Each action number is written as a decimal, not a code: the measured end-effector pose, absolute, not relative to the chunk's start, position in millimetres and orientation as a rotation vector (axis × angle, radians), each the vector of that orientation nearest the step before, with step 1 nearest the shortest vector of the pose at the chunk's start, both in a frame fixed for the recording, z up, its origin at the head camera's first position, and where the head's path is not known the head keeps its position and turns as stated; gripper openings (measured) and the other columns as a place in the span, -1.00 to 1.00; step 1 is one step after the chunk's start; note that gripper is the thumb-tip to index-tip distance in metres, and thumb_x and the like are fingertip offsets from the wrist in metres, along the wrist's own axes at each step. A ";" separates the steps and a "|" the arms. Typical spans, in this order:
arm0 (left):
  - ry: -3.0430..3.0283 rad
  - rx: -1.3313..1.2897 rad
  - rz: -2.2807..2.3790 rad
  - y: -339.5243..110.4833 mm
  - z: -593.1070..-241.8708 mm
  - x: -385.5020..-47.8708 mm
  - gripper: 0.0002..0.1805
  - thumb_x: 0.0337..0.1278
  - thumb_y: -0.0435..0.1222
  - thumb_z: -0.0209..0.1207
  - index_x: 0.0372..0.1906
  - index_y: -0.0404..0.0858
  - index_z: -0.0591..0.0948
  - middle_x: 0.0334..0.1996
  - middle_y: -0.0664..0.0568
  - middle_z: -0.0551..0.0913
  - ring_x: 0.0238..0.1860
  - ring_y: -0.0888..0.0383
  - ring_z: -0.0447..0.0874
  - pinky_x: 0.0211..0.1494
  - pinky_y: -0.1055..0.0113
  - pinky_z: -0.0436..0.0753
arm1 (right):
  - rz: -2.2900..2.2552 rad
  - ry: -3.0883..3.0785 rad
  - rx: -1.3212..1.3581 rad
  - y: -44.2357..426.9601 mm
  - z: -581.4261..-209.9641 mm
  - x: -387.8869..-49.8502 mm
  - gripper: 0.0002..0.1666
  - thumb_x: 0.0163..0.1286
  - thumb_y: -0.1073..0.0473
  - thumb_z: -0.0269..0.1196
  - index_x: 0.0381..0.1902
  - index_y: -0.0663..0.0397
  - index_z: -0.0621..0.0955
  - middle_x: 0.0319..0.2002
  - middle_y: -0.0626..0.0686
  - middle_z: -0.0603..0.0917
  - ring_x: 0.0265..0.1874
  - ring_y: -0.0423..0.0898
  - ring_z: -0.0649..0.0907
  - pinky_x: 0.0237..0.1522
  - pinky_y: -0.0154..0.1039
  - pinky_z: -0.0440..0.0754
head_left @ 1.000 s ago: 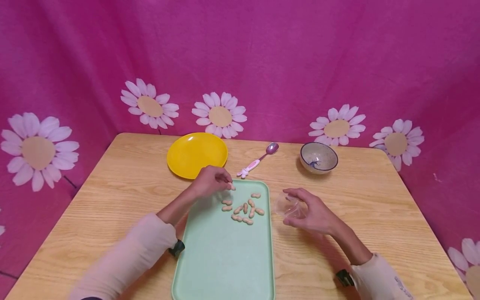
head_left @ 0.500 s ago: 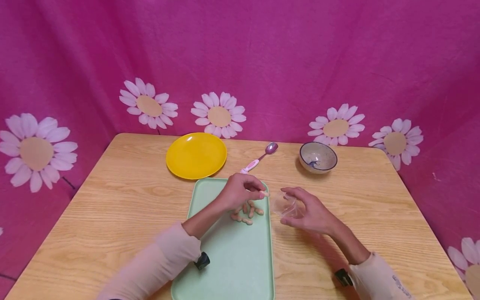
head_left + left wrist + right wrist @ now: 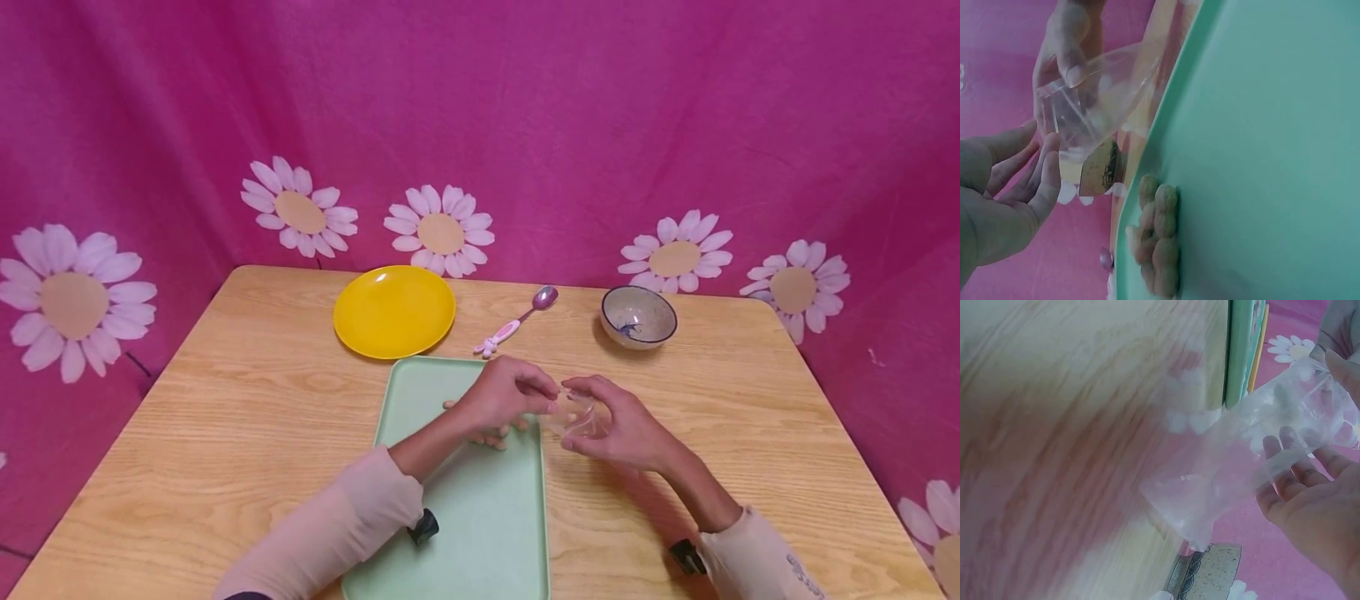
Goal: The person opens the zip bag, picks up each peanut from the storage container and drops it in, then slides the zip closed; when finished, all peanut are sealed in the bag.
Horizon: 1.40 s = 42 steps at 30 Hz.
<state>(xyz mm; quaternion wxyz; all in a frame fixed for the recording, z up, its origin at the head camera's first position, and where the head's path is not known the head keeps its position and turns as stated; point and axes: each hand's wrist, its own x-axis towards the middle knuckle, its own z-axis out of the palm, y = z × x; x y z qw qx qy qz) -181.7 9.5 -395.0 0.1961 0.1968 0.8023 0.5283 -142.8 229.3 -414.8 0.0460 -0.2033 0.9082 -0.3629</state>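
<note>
On the worktop (image 3: 255, 375) we've got the green tray (image 3: 480, 517), yellow plate (image 3: 393, 312) just beyond. Clear bag (image 3: 1210, 475) is by the tray's right edge; our right hand (image 3: 630, 425) has fingers and thumb curled round it. Left hand (image 3: 506, 392): fingertips at the bag's mouth; we can't tell if they pinch anything. Peanuts (image 3: 1164, 253) clustered on the tray.

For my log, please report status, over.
Right hand holding clear plastic bag. Left hand at its opening, grip unclear. Tan peanuts on green rectangular tray. No obstacle visible.

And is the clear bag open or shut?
Open: the right hand holds the clear bag with its mouth spread, facing the left hand.
</note>
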 end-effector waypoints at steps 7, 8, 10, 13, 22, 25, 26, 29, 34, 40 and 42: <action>2.264 0.505 1.500 -8.4 -393.7 -195.0 -0.83 0.05 -0.25 0.32 -0.22 -0.17 0.72 -0.33 0.13 0.71 -0.26 0.18 0.62 -0.10 0.38 0.62 | -1.105 2.800 -0.599 235.0 -413.5 -142.3 -0.18 -0.01 -0.04 0.49 0.20 0.03 0.45 0.08 0.07 0.60 0.11 0.03 0.55 0.19 0.16 0.42; 2.282 0.483 1.497 -10.7 -394.1 -197.8 -0.82 0.05 -0.26 0.32 -0.21 -0.18 0.72 -0.33 0.13 0.71 -0.25 0.17 0.61 -0.10 0.38 0.61 | -1.109 2.799 -0.593 235.8 -413.3 -142.3 -0.18 -0.02 -0.04 0.49 0.20 0.03 0.45 0.08 0.07 0.59 0.12 0.04 0.55 0.20 0.16 0.41; 2.316 0.451 1.482 -14.7 -395.4 -203.3 -0.81 0.04 -0.26 0.33 -0.20 -0.19 0.71 -0.33 0.12 0.70 -0.23 0.16 0.60 -0.09 0.37 0.60 | -1.110 2.797 -0.587 237.2 -413.3 -142.3 -0.18 -0.02 -0.03 0.49 0.20 0.04 0.45 0.09 0.08 0.59 0.12 0.04 0.54 0.20 0.17 0.41; 2.359 0.434 1.454 -17.7 -399.6 -211.3 -0.81 0.04 -0.28 0.33 -0.20 -0.20 0.71 -0.35 0.11 0.71 -0.24 0.15 0.59 -0.09 0.36 0.61 | -1.114 2.791 -0.573 238.8 -413.7 -142.3 -0.18 -0.02 -0.03 0.49 0.20 0.02 0.45 0.08 0.09 0.59 0.11 0.04 0.54 0.21 0.18 0.40; 2.417 0.418 1.362 -18.3 -420.3 -220.6 -0.86 0.04 -0.35 0.32 -0.25 -0.25 0.71 -0.36 0.04 0.70 -0.27 0.14 0.57 -0.14 0.38 0.60 | -1.132 2.765 -0.576 237.2 -414.0 -142.0 -0.18 -0.02 -0.01 0.50 0.20 0.01 0.44 0.10 0.10 0.58 0.12 0.05 0.54 0.21 0.20 0.39; 2.435 0.414 1.331 -18.0 -426.2 -221.9 -0.88 0.02 -0.39 0.32 -0.27 -0.26 0.71 -0.37 0.03 0.69 -0.26 0.13 0.56 -0.13 0.36 0.62 | -1.120 2.753 -0.589 234.3 -414.1 -143.3 -0.17 -0.02 -0.04 0.49 0.20 0.00 0.44 0.11 0.07 0.58 0.12 0.04 0.54 0.21 0.18 0.41; 2.439 0.412 1.331 -17.7 -428.2 -222.3 -0.88 0.01 -0.40 0.32 -0.28 -0.27 0.71 -0.37 0.02 0.69 -0.25 0.12 0.56 -0.13 0.35 0.62 | -1.117 2.749 -0.592 233.4 -414.2 -143.9 -0.17 -0.02 -0.04 0.49 0.20 -0.01 0.44 0.11 0.07 0.58 0.12 0.03 0.54 0.21 0.18 0.41; 2.443 0.407 1.327 -16.1 -433.1 -222.6 -0.90 -0.01 -0.43 0.33 -0.32 -0.27 0.71 -0.39 0.03 0.68 -0.25 0.13 0.54 -0.13 0.36 0.60 | -1.102 2.744 -0.589 231.7 -414.6 -144.7 -0.18 -0.02 -0.06 0.49 0.20 -0.02 0.44 0.10 0.05 0.58 0.11 0.03 0.54 0.21 0.17 0.41; 2.470 0.462 1.310 -11.3 -437.9 -220.9 -0.93 -0.05 -0.45 0.35 -0.40 -0.28 0.71 -0.43 0.03 0.68 -0.33 0.16 0.55 -0.21 0.41 0.57 | -1.091 2.743 -0.579 231.4 -415.1 -144.6 -0.18 -0.02 -0.07 0.49 0.20 -0.02 0.44 0.10 0.04 0.58 0.12 0.03 0.54 0.21 0.18 0.41; 2.526 0.553 1.265 -8.2 -437.9 -218.3 -0.95 -0.04 -0.48 0.32 -0.41 -0.30 0.71 -0.44 -0.01 0.71 -0.37 0.20 0.56 -0.23 0.44 0.58 | -1.069 2.747 -0.587 232.6 -413.9 -144.9 -0.18 -0.01 -0.08 0.48 0.20 -0.01 0.44 0.10 0.05 0.58 0.12 0.04 0.55 0.20 0.18 0.42; 2.521 0.544 1.256 -8.3 -437.4 -217.7 -0.94 0.00 -0.47 0.30 -0.39 -0.29 0.71 -0.43 0.00 0.71 -0.35 0.20 0.54 -0.21 0.43 0.58 | -1.076 2.745 -0.591 233.2 -413.6 -145.1 -0.18 -0.01 -0.06 0.48 0.20 0.01 0.44 0.09 0.07 0.58 0.11 0.04 0.55 0.20 0.18 0.41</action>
